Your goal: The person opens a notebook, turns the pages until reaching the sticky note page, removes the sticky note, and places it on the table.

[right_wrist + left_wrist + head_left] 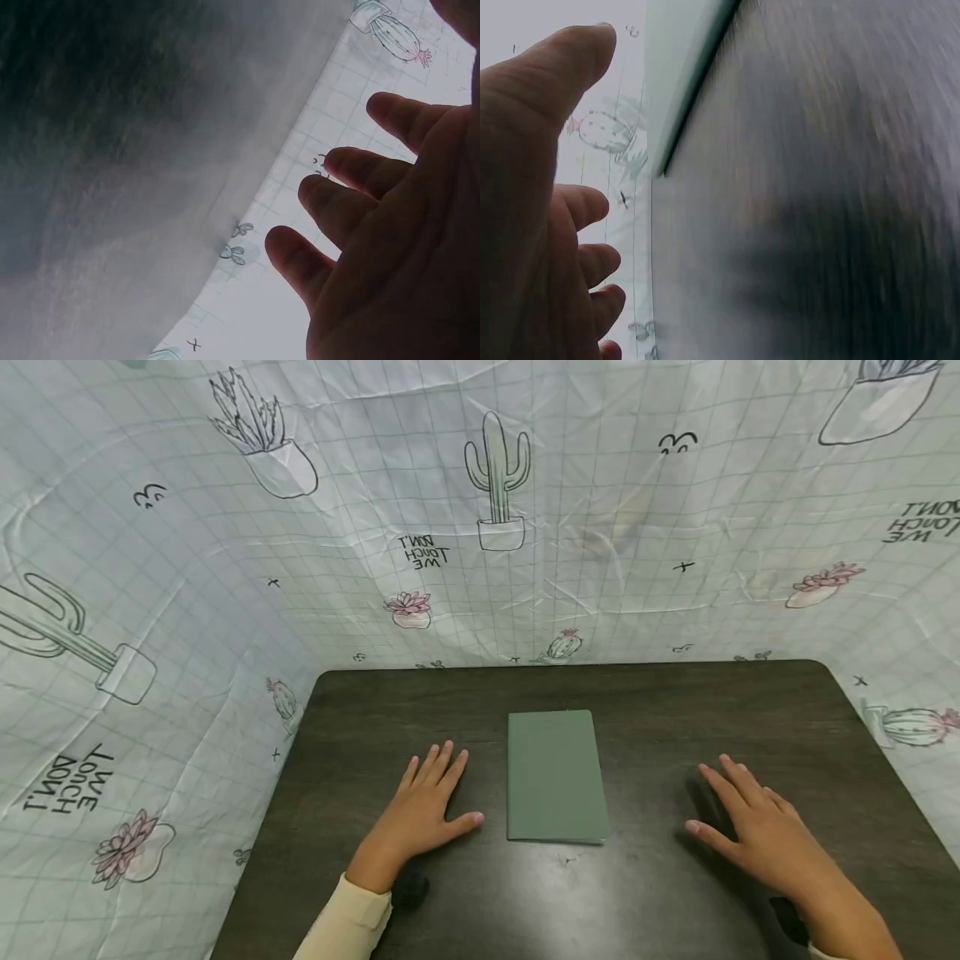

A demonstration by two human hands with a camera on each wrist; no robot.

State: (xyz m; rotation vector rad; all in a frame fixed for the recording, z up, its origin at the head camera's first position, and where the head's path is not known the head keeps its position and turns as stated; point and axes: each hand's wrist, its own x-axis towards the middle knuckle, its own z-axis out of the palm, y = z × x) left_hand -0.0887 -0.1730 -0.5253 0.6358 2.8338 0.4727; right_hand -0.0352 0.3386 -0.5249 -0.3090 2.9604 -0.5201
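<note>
A flat green notebook (557, 777), its cover closed, lies near the middle of the dark table. To its left is my left hand (426, 810), palm down with fingers spread and the thumb pointing at the notebook without touching it. The left wrist view shows the edge of the green notebook (679, 67) beyond the thumb. Farther off on the right, my right hand (761, 831) is held over the table, fingers extended and its shadow beside it. Its fingers (352, 210) hold nothing in the right wrist view.
The dark wooden table (645, 710) has rounded far corners. White grid-patterned cloth (600, 527) with cactus drawings hangs behind it and along both sides. Dark wrist-worn devices show under both wrists, the left one (410, 890) near the table.
</note>
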